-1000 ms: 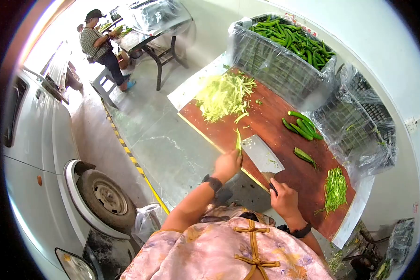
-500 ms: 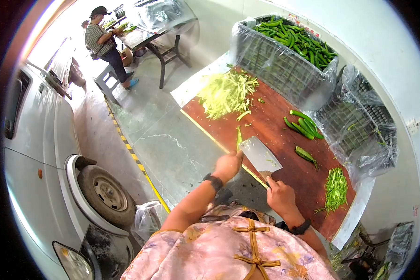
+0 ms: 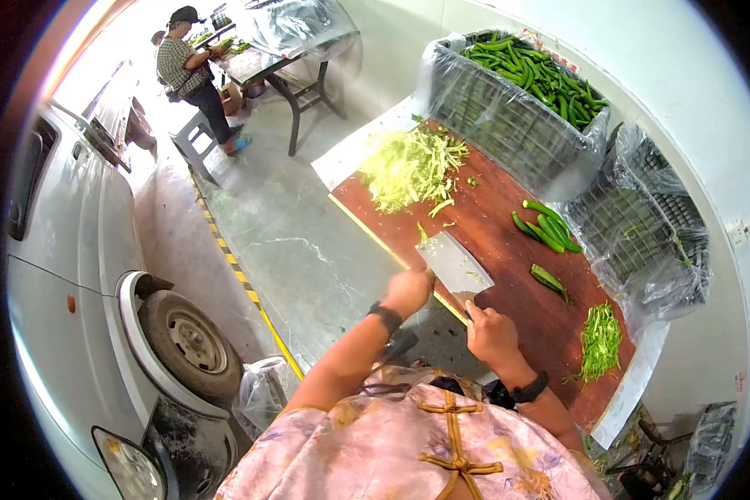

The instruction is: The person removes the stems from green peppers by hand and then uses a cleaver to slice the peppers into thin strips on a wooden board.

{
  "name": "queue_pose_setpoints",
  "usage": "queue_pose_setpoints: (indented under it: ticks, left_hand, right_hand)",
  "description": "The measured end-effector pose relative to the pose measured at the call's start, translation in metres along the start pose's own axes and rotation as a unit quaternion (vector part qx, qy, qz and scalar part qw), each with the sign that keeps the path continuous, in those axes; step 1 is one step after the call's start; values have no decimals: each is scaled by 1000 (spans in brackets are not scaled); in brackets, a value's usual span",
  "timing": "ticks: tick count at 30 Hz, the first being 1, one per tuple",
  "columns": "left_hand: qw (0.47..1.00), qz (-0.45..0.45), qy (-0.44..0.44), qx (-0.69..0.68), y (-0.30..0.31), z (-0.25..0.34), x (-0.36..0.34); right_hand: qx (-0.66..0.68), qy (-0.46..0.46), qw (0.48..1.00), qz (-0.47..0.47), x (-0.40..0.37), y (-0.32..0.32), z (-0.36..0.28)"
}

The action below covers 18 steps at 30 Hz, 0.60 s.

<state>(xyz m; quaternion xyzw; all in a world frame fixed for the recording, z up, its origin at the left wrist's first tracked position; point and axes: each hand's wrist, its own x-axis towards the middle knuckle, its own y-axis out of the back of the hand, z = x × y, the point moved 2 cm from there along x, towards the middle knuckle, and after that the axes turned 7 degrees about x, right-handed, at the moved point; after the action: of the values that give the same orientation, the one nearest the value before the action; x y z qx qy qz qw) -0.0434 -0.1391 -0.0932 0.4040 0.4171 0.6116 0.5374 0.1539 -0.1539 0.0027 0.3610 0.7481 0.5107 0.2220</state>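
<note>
My right hand grips the handle of a cleaver, whose broad blade lies over the near edge of the red-brown board. My left hand is closed against the blade's left side; whatever its fingers hold is hidden. A small green pepper piece shows just beyond the blade's far corner. Farther along the board is a heap of pale green shreds. Several whole green peppers lie right of the cleaver, with an opened pepper nearer me and a pile of thin green strips at the right end.
A plastic-lined crate of green peppers stands behind the board, beside another lined crate. A van is parked to my left, past yellow-black floor tape. Another person stands at a far table.
The cleaver and my right hand have shifted slightly left. The long green pepper strip beyond the blade no longer shows at its former length; only a short piece is visible there.
</note>
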Motion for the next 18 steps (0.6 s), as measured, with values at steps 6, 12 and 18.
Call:
queue_pose_setpoints:
  ticks: [6, 12, 18]
  left_hand:
    - [999, -36, -12, 7, 8, -1, 4]
    - [1000, -3, -22, 5, 8, -3, 5]
    - [999, -11, -30, 9, 3, -7, 4]
  right_hand:
    - [-2, 6, 1000, -13, -5, 0, 2]
    - [16, 25, 1000, 5, 40, -15, -5]
    - [11, 22, 999, -21, 32, -11, -3]
